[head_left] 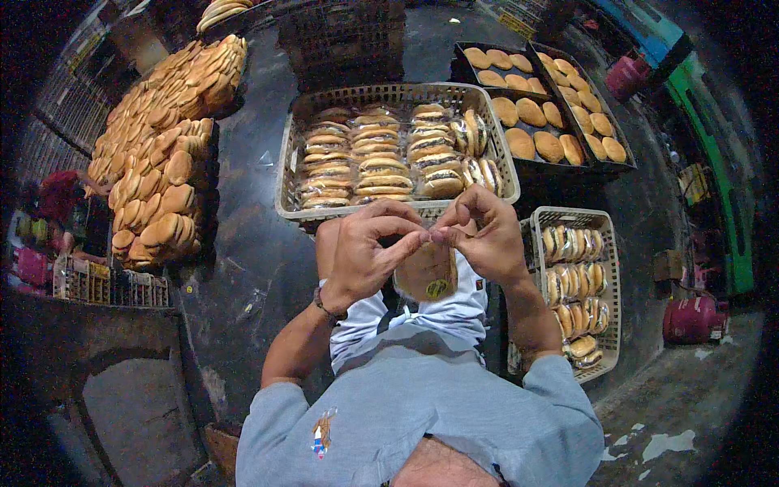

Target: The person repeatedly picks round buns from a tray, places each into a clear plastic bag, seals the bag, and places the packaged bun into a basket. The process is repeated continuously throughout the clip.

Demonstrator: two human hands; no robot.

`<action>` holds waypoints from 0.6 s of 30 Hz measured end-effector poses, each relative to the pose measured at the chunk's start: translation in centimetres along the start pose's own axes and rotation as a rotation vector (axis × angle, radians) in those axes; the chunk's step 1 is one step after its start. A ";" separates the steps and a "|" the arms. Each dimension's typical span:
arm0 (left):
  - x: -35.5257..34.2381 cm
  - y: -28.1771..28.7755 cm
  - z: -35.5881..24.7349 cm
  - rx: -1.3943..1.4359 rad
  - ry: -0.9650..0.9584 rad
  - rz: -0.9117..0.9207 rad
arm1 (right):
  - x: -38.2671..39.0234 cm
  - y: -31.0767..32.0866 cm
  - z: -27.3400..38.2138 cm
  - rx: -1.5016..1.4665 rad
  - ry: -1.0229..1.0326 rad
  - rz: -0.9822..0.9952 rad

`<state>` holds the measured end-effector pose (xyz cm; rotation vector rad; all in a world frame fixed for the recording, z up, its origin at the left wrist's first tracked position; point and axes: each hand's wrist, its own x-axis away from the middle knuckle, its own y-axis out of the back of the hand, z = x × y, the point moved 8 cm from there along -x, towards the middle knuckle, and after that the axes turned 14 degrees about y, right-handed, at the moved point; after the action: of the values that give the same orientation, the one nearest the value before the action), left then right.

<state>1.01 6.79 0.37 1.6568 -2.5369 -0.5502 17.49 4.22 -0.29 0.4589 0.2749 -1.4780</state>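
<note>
A clear plastic bag (428,274) with a brown bun inside and a round yellow-and-dark label hangs in front of my lap. Its top edge is pinched between thumb and finger of my left hand (369,247), which wears a dark band at the wrist. My right hand (485,235) pinches the same edge, the fingertips of both hands nearly meeting. Just beyond the hands stands a pale plastic crate (286,174) holding rows of bagged, filled buns (381,166). The fingers partly hide the mouth of the bag.
At the left, loose flat buns (162,138) lie heaped. Black trays (560,166) of round buns sit at the far right. Below them a second pale crate (613,284) holds bagged buns. A dark red gas cylinder (694,318) stands farther right. A person in red (65,195) is at the far left.
</note>
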 end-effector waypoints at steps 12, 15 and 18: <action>0.0 0.0 1.3 0.241 0.191 0.013 | -0.7 -1.3 5.2 0.558 0.423 0.126; 0.1 0.8 -0.5 -0.222 -0.226 -0.103 | -0.8 -1.1 4.5 0.557 0.377 0.121; -0.7 0.8 2.2 -0.006 -0.067 -0.052 | -1.2 -0.9 2.3 0.418 0.280 0.085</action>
<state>0.08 8.24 -1.29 1.7352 -2.5417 -0.6275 16.31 4.21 2.18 1.0064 0.1622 -1.3867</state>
